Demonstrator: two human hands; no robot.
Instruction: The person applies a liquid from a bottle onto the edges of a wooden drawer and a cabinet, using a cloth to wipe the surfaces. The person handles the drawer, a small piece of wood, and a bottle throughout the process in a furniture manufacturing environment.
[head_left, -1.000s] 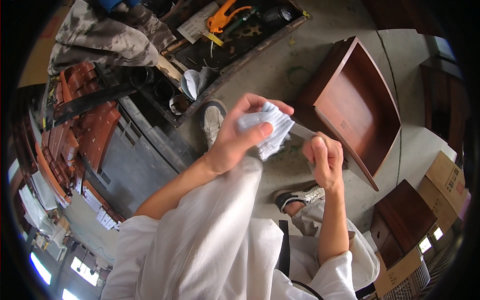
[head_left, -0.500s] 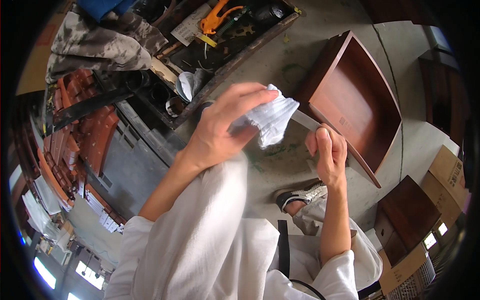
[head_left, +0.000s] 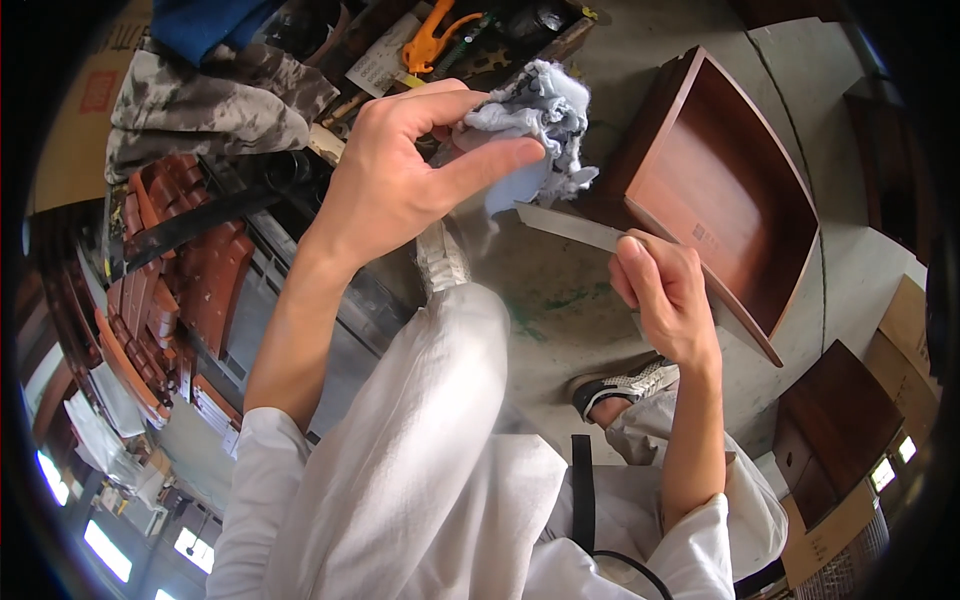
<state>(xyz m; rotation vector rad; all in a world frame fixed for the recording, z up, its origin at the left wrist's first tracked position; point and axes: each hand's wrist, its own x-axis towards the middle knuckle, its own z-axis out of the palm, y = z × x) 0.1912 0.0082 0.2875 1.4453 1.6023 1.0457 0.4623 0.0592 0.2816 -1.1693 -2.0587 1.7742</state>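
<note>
Left hand [head_left: 395, 175] pinches crumpled grey cloth [head_left: 535, 115] against tip of flat metal blade [head_left: 570, 228]; right hand [head_left: 665, 295] grips blade's other end.

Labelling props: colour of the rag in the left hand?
Pale blue-grey rag, best seen in the head view.

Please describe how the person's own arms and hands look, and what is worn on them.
Both hands, the left hand and the right hand, are bare: no gloves, rings or watch show. The forearms are bare too. Short white sleeves end near the elbows, loose and creased, matching the white clothing below.
</note>
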